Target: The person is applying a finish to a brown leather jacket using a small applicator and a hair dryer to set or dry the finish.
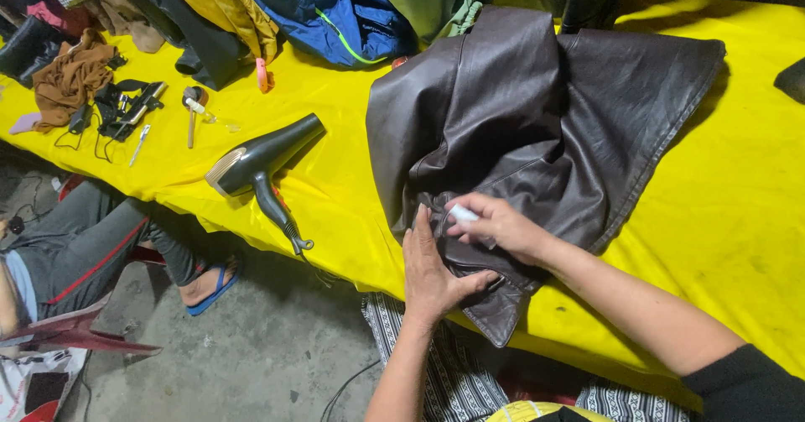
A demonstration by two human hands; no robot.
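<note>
Pressing dark leather jacket (537, 128) flat with left hand (432, 271), palm open; right hand (495, 225) pinching small white tube (463, 214) at jacket's lower edge. Work on that edge looks underway, unfinished; hair dryer (260, 166) left of jacket, untouched.

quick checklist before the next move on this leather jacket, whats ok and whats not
1. Left hand lies flat on the dark brown leather jacket, pinning its lower edge: ok.
2. Right hand has a grip on the small white tube, its tip against the leather: ok.
3. Jacket rests on the yellow table cover, only a corner hanging over the front edge: ok.
4. Whether anything comes out of the tube: cannot tell, fingers hide the tip.
5. Hair dryer lies to the left on the table, apart from the jacket: ok.
6. Dryer cord hangs off the table edge; plugged in or not: cannot tell.
</note>
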